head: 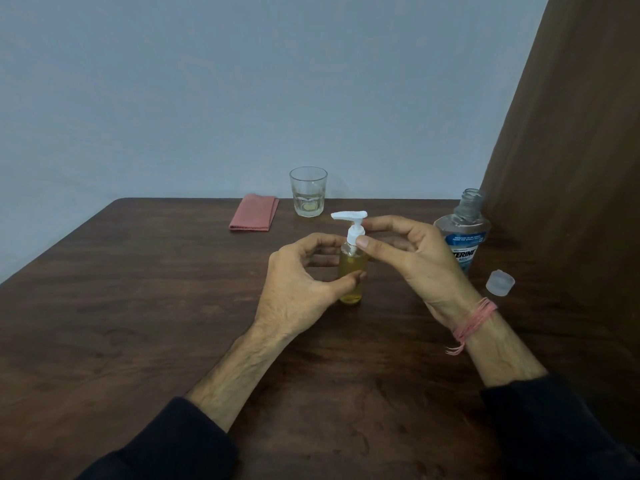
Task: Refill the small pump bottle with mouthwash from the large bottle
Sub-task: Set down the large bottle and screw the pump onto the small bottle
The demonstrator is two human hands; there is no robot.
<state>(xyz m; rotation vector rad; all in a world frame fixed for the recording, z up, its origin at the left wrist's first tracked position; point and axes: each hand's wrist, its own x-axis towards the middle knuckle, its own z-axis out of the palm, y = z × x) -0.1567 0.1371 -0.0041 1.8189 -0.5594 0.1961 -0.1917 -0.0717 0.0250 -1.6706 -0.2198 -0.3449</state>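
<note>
The small clear pump bottle [352,271] stands upright at the table's middle, filled with yellow liquid. My left hand [298,285] grips its body with thumb and fingers. Its white pump head [353,226] sits on the neck, and my right hand [408,258] pinches the pump's collar between thumb and fingers. To the right stands the large mouthwash bottle [464,233], uncapped, with clear liquid and a blue label. Its translucent cap [500,282] lies on the table beside it.
A drinking glass [308,192] with a little liquid stands at the back of the dark wooden table [138,306]. A folded pink cloth [254,213] lies left of it. A brown curtain [571,150] hangs on the right.
</note>
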